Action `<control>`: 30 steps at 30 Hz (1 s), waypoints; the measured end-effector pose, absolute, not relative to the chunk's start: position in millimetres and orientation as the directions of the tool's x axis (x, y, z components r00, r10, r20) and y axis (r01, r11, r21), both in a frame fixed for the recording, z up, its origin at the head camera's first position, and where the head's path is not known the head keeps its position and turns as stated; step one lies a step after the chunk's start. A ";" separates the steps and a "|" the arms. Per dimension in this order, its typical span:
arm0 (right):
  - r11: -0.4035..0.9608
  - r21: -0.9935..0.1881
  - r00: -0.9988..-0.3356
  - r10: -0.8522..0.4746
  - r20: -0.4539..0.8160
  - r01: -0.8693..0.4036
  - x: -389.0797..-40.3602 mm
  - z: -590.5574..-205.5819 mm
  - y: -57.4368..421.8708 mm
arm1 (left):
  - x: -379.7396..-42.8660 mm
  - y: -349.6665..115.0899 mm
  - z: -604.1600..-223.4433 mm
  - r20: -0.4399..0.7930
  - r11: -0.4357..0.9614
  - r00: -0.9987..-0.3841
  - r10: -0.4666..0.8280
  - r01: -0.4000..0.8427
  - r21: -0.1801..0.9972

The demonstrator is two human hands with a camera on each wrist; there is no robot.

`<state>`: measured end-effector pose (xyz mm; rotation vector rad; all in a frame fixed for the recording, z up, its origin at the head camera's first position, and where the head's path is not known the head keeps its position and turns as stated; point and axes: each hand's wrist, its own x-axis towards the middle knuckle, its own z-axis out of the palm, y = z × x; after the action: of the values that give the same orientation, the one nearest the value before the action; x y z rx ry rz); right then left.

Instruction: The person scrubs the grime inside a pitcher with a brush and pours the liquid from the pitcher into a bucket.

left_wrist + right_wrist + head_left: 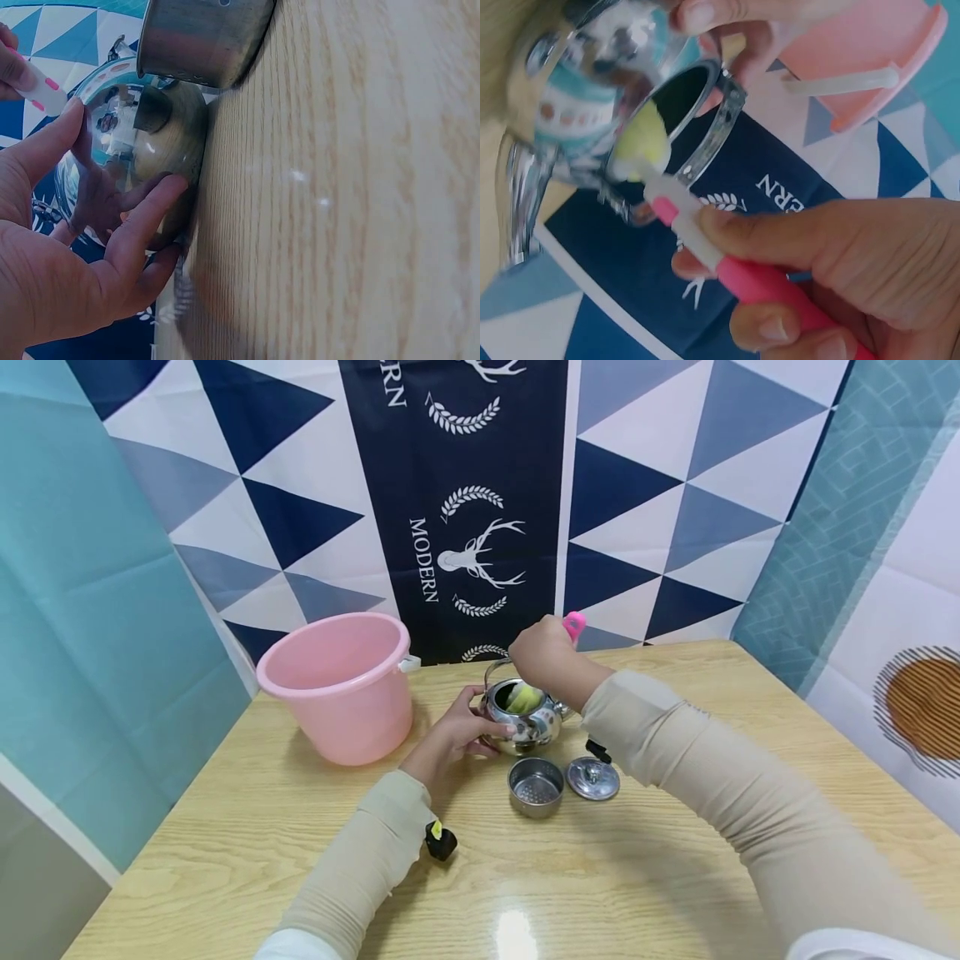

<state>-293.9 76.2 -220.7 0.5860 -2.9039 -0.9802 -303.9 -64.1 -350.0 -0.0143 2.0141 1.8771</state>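
Observation:
A shiny metal teapot [543,727] stands uncovered on the table, its spout to the right and its bail handle raised. My left hand [467,727] grips the teapot's body from the left, with the thumb and fingers spread round its curved side. In my right hand [840,277] is a sponge brush [754,281] with a pink and white handle. Its yellow-green sponge head [643,142] sits in the teapot's mouth, the lower end hidden inside. In front of the teapot are a perforated metal strainer [536,787] and the round lid [593,778].
A pink bucket [352,714] stands at the back left of the wooden table [480,868], left of the teapot. A patterned cloth backdrop [637,527] rises right behind the table's far edge. The strainer lies close below my left hand's teapot side.

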 end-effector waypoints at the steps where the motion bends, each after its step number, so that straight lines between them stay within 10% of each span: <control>1: 0.713 0.605 -0.923 -0.373 -0.099 -0.353 -293.2 -220.5 76.8 | -303.8 -63.8 -350.4 -0.283 0.107 -0.926 0.251 -0.264 0.959; 30: 0.531 0.634 -0.716 -0.696 -0.052 -0.562 -286.4 -225.4 93.6 | -303.7 -62.7 -348.3 -0.297 0.088 -0.921 0.252 -0.284 0.955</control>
<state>-286.4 93.6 -225.4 1.0678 -2.5618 -0.9479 -303.7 -62.7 -348.3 -0.0322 1.9871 1.8892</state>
